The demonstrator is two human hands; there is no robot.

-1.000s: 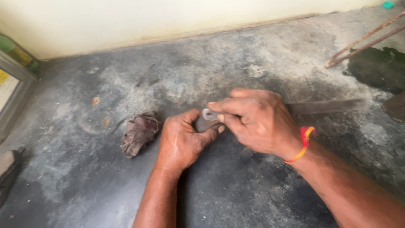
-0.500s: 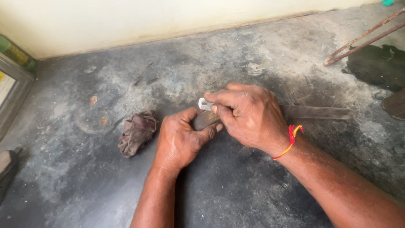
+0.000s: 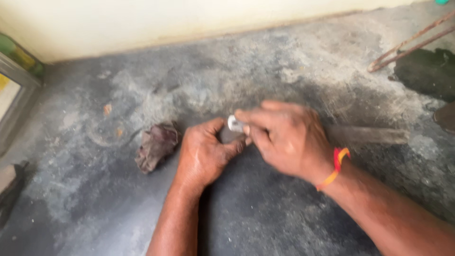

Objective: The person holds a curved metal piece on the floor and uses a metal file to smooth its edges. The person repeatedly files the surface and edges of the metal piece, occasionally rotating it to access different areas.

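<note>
A small whitish piece (image 3: 235,123) is pinched by the right hand (image 3: 284,140) at the floor's (image 3: 265,223) centre, at twelve o'clock from the curled left hand (image 3: 204,154); it could be dropped if the grip loosens.

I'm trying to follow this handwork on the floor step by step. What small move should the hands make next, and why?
Probably another short stroke of the right hand along the long flat piece. It pinches a small pale object at that piece's near end, where the left hand presses down to steady it. The picture is blurred, so this is only a guess.
</note>
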